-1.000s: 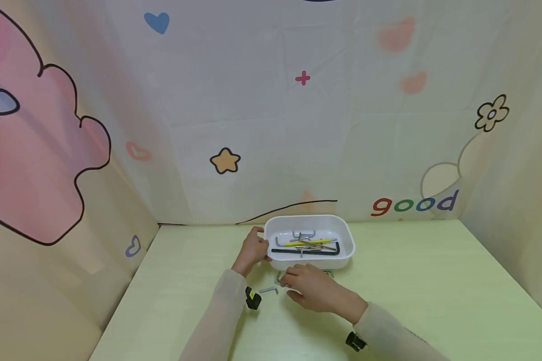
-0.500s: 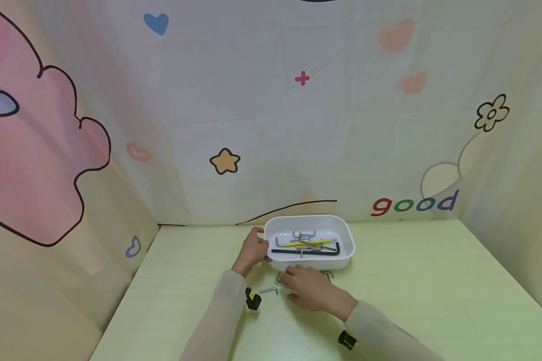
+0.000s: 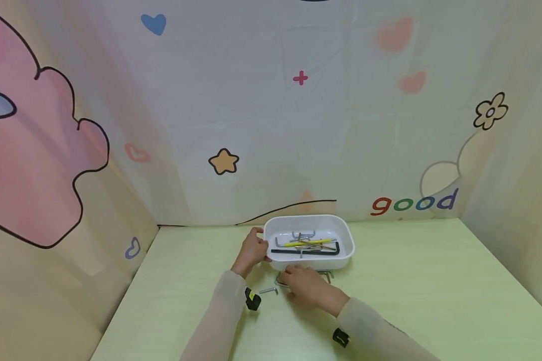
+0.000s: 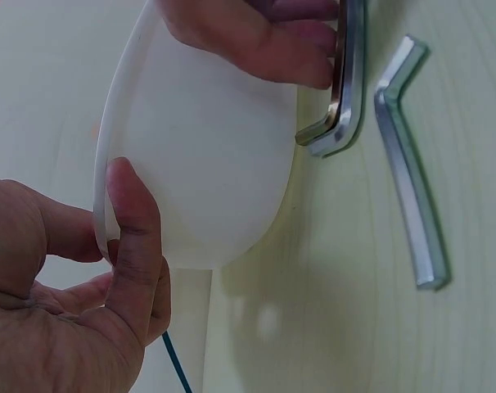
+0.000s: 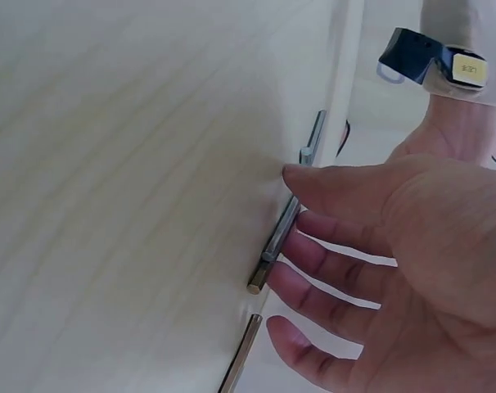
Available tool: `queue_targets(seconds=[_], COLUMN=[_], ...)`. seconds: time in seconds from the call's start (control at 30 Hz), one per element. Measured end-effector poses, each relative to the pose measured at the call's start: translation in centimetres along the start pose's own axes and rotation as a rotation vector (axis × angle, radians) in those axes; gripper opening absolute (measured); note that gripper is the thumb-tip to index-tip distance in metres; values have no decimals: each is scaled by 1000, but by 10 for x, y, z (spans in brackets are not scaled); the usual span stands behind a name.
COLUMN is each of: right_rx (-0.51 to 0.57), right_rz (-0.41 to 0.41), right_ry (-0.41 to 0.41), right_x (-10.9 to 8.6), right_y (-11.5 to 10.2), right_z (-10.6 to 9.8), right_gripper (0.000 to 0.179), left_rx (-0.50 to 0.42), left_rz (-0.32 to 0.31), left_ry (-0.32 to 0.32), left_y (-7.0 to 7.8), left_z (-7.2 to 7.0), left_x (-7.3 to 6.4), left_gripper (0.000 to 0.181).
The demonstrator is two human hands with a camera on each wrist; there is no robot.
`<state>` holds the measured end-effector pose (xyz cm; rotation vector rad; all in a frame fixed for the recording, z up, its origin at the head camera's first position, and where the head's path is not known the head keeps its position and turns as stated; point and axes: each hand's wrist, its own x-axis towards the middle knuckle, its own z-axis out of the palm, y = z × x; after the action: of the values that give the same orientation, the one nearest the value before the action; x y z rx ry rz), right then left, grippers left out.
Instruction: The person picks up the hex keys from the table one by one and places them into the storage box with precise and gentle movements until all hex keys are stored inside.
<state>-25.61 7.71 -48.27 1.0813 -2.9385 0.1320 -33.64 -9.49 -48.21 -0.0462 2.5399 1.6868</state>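
One hand, the left hand (image 3: 251, 249), grips the left end of the white box (image 4: 207, 164), thumb and fingers curled round its rim. In front of the box, the right hand (image 3: 309, 287) is fairly narrow, thumb and fingertips at several hex keys (image 5: 282, 231); whether it pinches any of them, I cannot tell. One loose silver key (image 4: 408, 188) lies farther out from the front of the box, apart from that group. Inside the box sit a black key (image 3: 284, 251), a yellow rod (image 3: 292, 244) and more metal pieces, some crossing. The grouped keys are thin and close together, so the fingertips could slip or knock one aside; a hard tug on the rim could drag the box. Beneath the box spreads a pale green table (image 3: 415, 291); behind it hangs a printed cloth (image 3: 266, 100).
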Motion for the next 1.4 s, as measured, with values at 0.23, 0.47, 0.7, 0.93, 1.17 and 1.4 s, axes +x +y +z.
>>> queue_targets(seconds=[0.23,0.47,0.7,0.93,1.17,1.4], right_rx=[15,31,29,13,38,67], right_rz=[-46,-49,-38,-39,-16,-24], right_ry=[52,68,58,86,38,43], right_x=[9,11,12,11,8,6], right_y=[4,5,4,2,2,2], right_z=[4,8,9,12,10,10], right_gripper=[24,18,12,4,11,10], left_rx=[-6,-9,-7,-8,-11,-10], left_rz=[-1,6,6,0,15,19], left_ry=[4,7,10,4,-7,-3], left_y=[2,2,-1,-2,-2,-4], left_z=[-1,-2,-1,0,1,1], left_x=[-1,-2,1,2,3,3], left_gripper=[43,42,42,43,45,45])
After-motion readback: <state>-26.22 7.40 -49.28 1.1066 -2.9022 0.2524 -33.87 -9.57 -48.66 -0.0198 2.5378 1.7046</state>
